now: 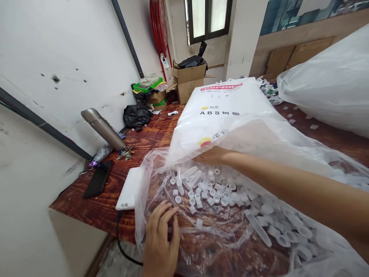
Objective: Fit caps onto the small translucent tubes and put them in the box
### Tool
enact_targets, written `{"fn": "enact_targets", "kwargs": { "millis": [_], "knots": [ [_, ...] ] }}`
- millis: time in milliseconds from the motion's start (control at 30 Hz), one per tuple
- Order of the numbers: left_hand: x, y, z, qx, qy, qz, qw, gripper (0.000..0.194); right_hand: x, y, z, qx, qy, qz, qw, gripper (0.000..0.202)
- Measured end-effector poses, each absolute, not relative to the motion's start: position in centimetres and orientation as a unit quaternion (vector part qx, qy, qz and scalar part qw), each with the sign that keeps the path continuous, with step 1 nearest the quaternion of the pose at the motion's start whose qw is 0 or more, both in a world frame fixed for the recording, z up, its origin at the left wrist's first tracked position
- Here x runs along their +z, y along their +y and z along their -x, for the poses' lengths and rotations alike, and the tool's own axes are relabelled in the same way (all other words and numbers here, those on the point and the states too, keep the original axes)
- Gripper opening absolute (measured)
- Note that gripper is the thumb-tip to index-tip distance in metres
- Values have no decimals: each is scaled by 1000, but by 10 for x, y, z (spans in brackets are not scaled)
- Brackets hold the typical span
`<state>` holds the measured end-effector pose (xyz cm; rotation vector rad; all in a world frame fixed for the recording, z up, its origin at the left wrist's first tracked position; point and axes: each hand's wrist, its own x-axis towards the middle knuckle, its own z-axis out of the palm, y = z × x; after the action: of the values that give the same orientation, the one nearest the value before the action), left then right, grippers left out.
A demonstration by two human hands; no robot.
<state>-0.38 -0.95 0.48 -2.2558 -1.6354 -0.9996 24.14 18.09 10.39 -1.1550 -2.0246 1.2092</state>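
Observation:
A clear plastic bag (225, 231) lies spread on the wooden table, with many small white caps (213, 192) and several tubes (258, 227) on it. My left hand (162, 236) rests at the bag's near left edge, fingers slightly apart, holding nothing. From the right, my right arm reaches across the bag. My right hand (211, 156) is at the lower edge of a large white printed sack (213, 123), just beyond the caps, partly behind film. Its fingers are hidden.
To the left on the table (77, 204) are a white power bank (129, 188) with a black cable, a phone (98, 179), keys (126, 153) and a metal flask (102, 129). Cardboard boxes (187, 82) and a black bag (137, 115) stand behind. A big white bag (328, 84) is at right.

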Motion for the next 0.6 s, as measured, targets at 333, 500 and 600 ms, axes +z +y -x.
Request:
{"fn": "enact_targets", "kwargs": {
  "millis": [333,500,600],
  "knots": [
    [31,-18,-22,-295,-533,790,-64,25,88,126,-312,115,-882,424,172,35],
    [23,-20,-37,-270,-496,822,-73,30,95,11,-355,74,-884,432,161,36],
    [19,-11,-47,-263,-477,834,-89,25,78,-56,-370,36,-869,457,187,33]
  ]
}}
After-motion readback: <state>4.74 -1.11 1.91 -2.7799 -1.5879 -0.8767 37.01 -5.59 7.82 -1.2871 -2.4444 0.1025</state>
